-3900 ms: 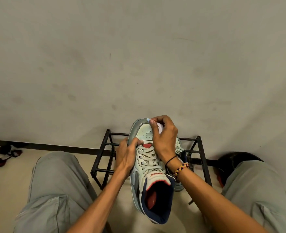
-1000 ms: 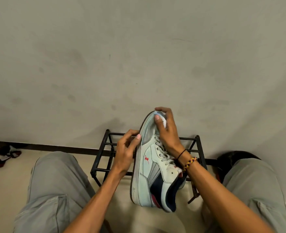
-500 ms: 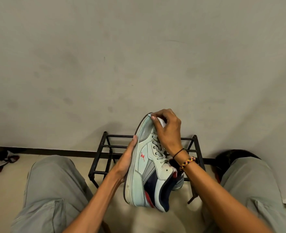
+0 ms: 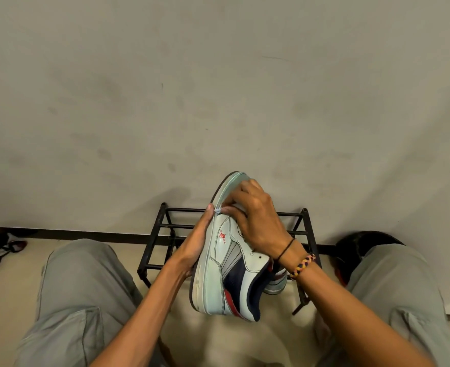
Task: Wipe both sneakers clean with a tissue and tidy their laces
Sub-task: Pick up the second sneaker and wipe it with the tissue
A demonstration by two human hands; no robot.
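Note:
I hold a pale mint sneaker [image 4: 234, 274] with navy and red panels in the air between my knees. It is turned on its side, toe pointing away and sole facing left. My left hand [image 4: 196, 247] lies flat along the sole with its fingers straight. My right hand [image 4: 255, 221] reaches over the upper and pinches a small wad of tissue [image 4: 218, 210] against the sneaker's side by the sole edge near the toe. The laces are hidden under my right hand. Part of a second sneaker [image 4: 276, 283] shows behind the heel, on the floor.
A black metal shoe rack [image 4: 184, 209] stands against the grey wall right behind the sneaker. A dark rounded object [image 4: 359, 247] sits by my right knee. Dark sandals [image 4: 1, 250] lie on the floor at far left. My grey-trousered knees flank the work area.
The sneaker has rolled further onto its side. My right hand slid the tissue from the toe tip down to the side by the sole edge. My left hand flattened against the sole.

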